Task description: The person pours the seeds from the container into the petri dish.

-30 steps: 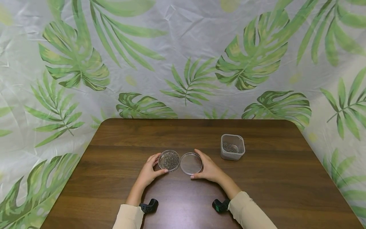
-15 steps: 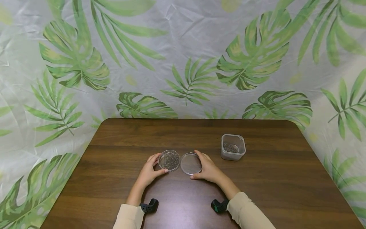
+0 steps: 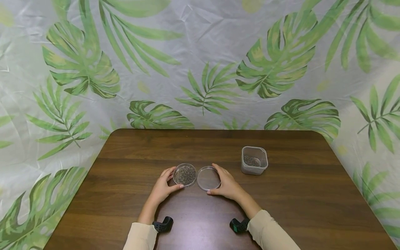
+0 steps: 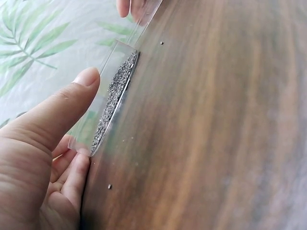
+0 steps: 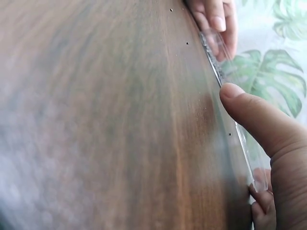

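A clear round petri dish [image 3: 185,175] holds a layer of dark, gritty grains and sits flat on the table. My left hand [image 3: 160,188] grips its left side between thumb and fingers. In the left wrist view the grains [image 4: 113,96] show through the dish's clear wall. Just right of it lies a shallow, clear petri dish lid [image 3: 208,178] with no grains visible in it. My right hand [image 3: 229,185] holds the lid's right side, thumb at the near edge and fingers at the far edge. Part of the lid's rim hides behind that thumb in the right wrist view.
A square clear plastic tub [image 3: 254,171] with some dark grains stands to the right, behind my right hand. A few stray grains dot the brown wooden table [image 3: 131,156]. A leaf-patterned cloth [image 3: 203,52] hangs behind its far edge.
My right wrist has shifted slightly to the left, its hand staying at the lid. My left hand and the filled dish look unmoved.
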`<state>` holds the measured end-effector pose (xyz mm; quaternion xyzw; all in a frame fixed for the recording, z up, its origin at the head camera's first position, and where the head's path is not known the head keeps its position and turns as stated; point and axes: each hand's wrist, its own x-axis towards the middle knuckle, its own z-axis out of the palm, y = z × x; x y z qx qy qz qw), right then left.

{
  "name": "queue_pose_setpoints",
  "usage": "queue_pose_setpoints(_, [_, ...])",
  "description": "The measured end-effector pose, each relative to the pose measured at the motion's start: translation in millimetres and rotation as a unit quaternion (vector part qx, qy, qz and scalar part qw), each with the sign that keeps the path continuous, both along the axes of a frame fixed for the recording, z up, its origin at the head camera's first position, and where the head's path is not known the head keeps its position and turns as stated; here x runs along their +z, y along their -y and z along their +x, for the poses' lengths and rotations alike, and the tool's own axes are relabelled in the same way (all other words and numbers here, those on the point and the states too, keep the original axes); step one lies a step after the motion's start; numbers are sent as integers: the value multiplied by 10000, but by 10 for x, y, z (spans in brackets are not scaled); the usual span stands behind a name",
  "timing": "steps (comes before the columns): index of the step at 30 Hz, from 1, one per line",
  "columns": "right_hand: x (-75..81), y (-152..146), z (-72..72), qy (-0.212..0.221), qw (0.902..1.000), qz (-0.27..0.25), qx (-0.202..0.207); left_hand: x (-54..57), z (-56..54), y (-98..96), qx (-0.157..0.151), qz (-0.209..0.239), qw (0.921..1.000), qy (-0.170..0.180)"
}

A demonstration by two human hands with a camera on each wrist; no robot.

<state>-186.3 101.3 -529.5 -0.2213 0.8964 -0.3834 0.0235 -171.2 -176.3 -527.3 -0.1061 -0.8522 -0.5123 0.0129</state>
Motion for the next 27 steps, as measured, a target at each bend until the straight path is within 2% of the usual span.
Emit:
queue_pose_setpoints(11, [30,9,16,-50,9997,-211,70,22,11,-10,3,7,10000,-77])
queue_pose_setpoints(16, [51,20,21,114,9996,-242,0,223,90,-73,-38,164,9997,-189])
queue_pose_setpoints(19, [70,30,26,107,9995,-285,-24,309,120,-98,-81,66,9996,-251])
queue_pose_setpoints(27, [125,56,28,73,9991,-402,-70,16,-7,-4,12,-37,10000,-90])
